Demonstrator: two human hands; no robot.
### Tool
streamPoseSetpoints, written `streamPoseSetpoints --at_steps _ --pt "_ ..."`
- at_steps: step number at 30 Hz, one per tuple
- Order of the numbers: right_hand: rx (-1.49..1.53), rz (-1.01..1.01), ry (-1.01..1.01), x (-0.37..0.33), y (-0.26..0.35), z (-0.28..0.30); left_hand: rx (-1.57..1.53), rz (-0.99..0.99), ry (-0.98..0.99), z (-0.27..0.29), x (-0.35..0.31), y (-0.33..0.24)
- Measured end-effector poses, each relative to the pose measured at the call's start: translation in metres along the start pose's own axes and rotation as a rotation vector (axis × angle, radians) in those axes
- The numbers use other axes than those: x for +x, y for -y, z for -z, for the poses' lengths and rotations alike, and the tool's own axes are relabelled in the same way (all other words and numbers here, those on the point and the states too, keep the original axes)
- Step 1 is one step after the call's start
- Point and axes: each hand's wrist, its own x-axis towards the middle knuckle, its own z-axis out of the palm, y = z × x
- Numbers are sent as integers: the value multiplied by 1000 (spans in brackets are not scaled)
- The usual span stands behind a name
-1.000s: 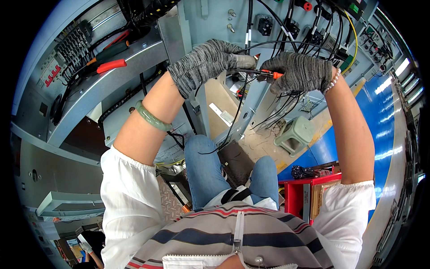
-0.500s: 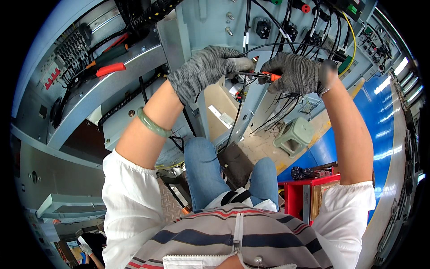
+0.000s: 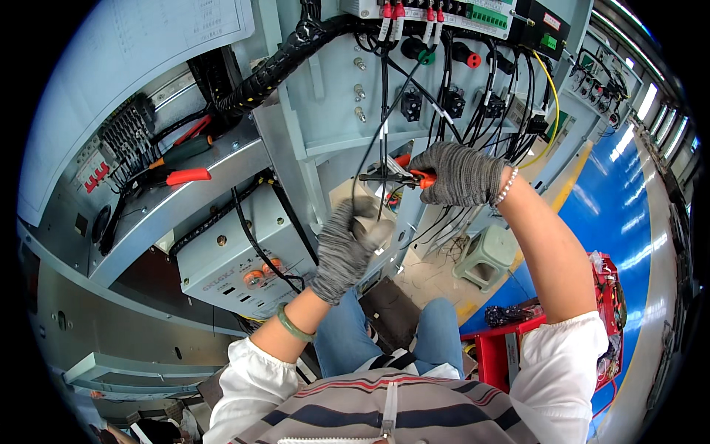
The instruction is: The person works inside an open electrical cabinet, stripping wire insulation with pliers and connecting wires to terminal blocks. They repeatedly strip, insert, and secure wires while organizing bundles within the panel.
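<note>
My left hand, in a grey knitted glove, is closed low in front of the cabinet. A thin black wire curves down from the panel into its fingers, which are slightly blurred. Up and to the right, my right hand, gloved alike, grips pliers with orange-red handles. Their dark jaws point left, close to the hanging black wires, above my left hand. Whether the jaws touch a wire I cannot tell.
Red-handled tools lie on a metal ledge at left. Terminal blocks and bundled black cables line the cabinet. A drawing sheet hangs upper left. A green stool and red cart stand on the right.
My left hand has dropped down and toward me, away from the pliers. My right hand has shifted slightly left and lower with the pliers. The view has tilted up, showing more panel.
</note>
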Motion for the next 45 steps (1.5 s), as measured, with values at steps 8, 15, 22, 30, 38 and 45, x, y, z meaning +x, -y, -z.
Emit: streamPoseSetpoints --at_steps 8,15,22,30,38,45 --pt "-11 -21 -72 -2 1 -3 -56 163 85 -8 1 -2" --pt "-6 -24 -76 -9 11 -4 -121 99 22 -1 -9 13" --pt "227 144 -259 -39 1 -74 -313 275 26 26 -40 2" --pt "1625 -206 -46 -94 7 -183 -518 429 66 35 -49 16" --pt "1172 -240 -359 -114 27 -248 -652 536 44 25 -64 31" --pt "1346 -124 -395 -90 78 -286 -572 593 131 2 -73 28"
